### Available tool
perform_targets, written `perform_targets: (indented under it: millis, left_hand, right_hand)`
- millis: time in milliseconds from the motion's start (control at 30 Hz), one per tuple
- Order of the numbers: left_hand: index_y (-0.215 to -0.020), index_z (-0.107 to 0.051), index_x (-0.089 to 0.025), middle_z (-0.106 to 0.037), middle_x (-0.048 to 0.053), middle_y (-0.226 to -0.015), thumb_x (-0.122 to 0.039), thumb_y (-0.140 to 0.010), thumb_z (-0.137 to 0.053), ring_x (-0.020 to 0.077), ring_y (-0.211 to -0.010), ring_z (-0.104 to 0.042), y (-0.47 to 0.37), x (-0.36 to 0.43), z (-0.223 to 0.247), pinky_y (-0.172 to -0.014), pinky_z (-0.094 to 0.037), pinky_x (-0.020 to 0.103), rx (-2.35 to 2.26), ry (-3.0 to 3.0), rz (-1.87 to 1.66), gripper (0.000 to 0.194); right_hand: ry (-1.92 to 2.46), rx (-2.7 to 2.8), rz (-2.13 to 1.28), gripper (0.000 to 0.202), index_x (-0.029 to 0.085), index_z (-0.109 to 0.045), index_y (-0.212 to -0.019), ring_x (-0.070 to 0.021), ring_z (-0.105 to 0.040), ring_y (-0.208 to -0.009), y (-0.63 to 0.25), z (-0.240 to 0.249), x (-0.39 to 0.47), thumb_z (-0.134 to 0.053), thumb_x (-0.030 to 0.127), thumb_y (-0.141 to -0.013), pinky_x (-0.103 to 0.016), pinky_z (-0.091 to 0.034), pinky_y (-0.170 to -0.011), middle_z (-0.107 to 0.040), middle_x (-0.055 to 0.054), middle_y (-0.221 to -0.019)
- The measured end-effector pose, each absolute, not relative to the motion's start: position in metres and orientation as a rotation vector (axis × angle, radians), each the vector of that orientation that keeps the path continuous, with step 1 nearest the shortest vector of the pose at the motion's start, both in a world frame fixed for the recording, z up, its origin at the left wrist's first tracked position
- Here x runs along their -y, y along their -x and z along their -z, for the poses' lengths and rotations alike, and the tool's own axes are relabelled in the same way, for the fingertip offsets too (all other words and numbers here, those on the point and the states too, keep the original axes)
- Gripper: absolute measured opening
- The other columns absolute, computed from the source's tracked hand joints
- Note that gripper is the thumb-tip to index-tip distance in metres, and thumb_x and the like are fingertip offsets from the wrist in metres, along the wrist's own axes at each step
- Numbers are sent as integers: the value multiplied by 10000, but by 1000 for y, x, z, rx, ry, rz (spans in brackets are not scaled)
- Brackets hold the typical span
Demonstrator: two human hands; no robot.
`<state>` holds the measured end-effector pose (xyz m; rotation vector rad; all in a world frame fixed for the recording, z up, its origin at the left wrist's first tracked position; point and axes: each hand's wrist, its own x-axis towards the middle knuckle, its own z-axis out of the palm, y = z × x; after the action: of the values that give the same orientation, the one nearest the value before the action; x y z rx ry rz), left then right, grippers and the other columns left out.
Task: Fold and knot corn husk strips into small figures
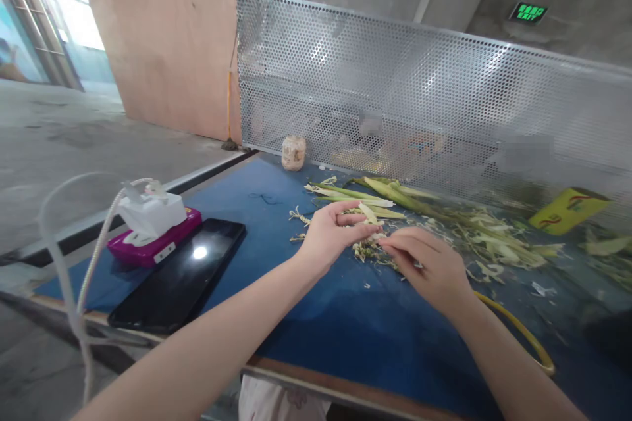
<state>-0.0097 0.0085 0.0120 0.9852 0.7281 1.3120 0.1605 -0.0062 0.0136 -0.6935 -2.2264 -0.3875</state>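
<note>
My left hand (328, 233) is closed around a pale piece of corn husk (368, 213), its tip poking up past the fingers. My right hand (434, 268) is pinched beside it, fingertips meeting pale fibres by my left thumb; exactly what those fingers grip is too small to make out. Below and between the hands lies a small bunch of cream and green plant scraps (365, 251) on the blue tabletop (316, 322). Long green corn husks (390, 192) are spread just behind, and a heap of shredded husk strips (508, 243) extends to the right.
At the left sit a black phone (182, 276) and a magenta power strip (172, 241) with white chargers (153, 216) and cables. A wrapped jar (293, 154) stands near the perforated metal panel (395, 92). To the right are a yellow box (565, 212) and a yellow cable (528, 332).
</note>
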Motion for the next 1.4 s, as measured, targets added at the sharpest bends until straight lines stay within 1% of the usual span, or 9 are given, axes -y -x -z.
perform_targets:
  millis: [167, 300, 400, 500, 733, 900, 1100, 1233, 1400]
  left_hand:
    - [-1054, -541, -93, -659, 55, -764, -116, -559, -737, 143, -687, -644, 11, -9, -13, -698, -493, 275, -765, -1031, -1337, 533]
    - [-1076, -551, -111, -661, 56, -785, -151, -559, -739, 153, -728, -635, 12, -10, -10, -721, -495, 291, -797, -1191, -1342, 552]
    - [-1082, -546, -147, -654, 37, -778, -129, -577, -714, 138, -685, -629, 10, -7, -10, -670, -501, 276, -771, -1298, -1315, 533]
    - [-1092, -521, -164, -639, 28, -780, -125, -608, -686, 126, -668, -630, 9, -3, -11, -653, -499, 258, -675, -1359, -1271, 514]
    - [-1300, -295, -256, -613, 40, -899, -151, -659, -648, 119, -662, -625, 11, 0, -8, -649, -504, 261, -658, -1514, -1258, 739]
    - [-1362, -135, -307, -563, 11, -903, -158, -679, -635, 66, -572, -586, 11, 3, -10, -653, -505, 257, -670, -1590, -1310, 860]
    - [-1365, -151, -301, -582, 23, -891, -262, -636, -683, 38, -400, -493, 15, 3, -11, -401, -431, 196, -883, -1726, -1302, 903]
    - [-1328, -256, -247, -592, 30, -888, -291, -611, -705, 63, -467, -542, 17, 0, -9, -457, -448, 213, -900, -1714, -1228, 848]
    - [-1302, -276, -180, -620, 74, -928, -233, -579, -741, 115, -531, -615, 14, -5, -10, -528, -482, 266, -803, -1446, -1124, 861]
  right_hand:
    - [667, 2265, 233, 132, 201, -575, -832, -120, -571, -630, -163, -19, 10, -477, 114, -814, -227, -463, -562, -618, -34, -778]
    - [671, 2226, 107, 152, 204, -580, -776, -151, -594, -733, -163, -21, 8, -449, 147, -831, -268, -479, -676, -623, -36, -775]
    - [877, 1995, -12, 145, 210, -562, -935, -170, -589, -773, -165, -19, 0, -462, 244, -837, -299, -496, -679, -613, -60, -882]
    - [984, 1980, -275, 332, 216, -485, -1113, -164, -598, -731, -166, -14, -9, -526, 324, -803, -297, -522, -618, -608, -70, -918]
    - [934, 1988, -664, 284, 223, -567, -1043, -196, -625, -873, -159, -9, -7, -571, 326, -778, -324, -530, -719, -658, -56, -956]
    - [931, 1992, -920, 259, 208, -636, -1007, -129, -597, -609, -164, -12, -9, -573, 322, -783, -256, -504, -559, -675, -27, -805]
    - [924, 1942, -1077, 221, 187, -664, -934, -104, -542, -548, -165, -14, -9, -589, 316, -771, -249, -478, -563, -644, -9, -671]
    - [988, 1913, -1085, 228, 183, -653, -939, -97, -531, -552, -166, -14, -9, -624, 290, -741, -247, -472, -580, -633, -9, -693]
    - [1029, 1889, -1118, 265, 185, -641, -973, -106, -524, -569, -167, -15, -11, -589, 339, -764, -246, -448, -579, -612, -8, -672]
